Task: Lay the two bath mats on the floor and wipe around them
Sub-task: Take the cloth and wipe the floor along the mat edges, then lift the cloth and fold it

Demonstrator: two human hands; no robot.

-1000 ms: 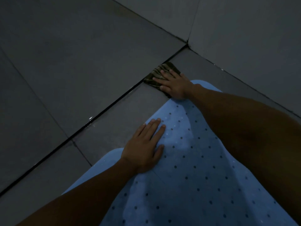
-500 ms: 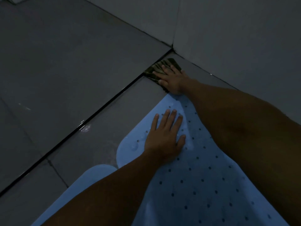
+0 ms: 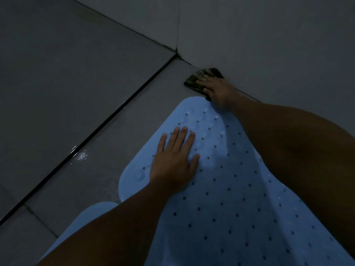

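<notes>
Two mats down: blue mat under flat, open left hand; second mat behind its wrist. Right hand presses cloth flat beyond mat's far edge. Mat likely floppy, slick; hold edges.

I see my left hand flat, palm down, fingers spread slightly and pointing away from me, forearm running back toward the lower left. My right arm reaches further forward, fully extended, its hand pressed down with fingers together, angled to the left.
</notes>
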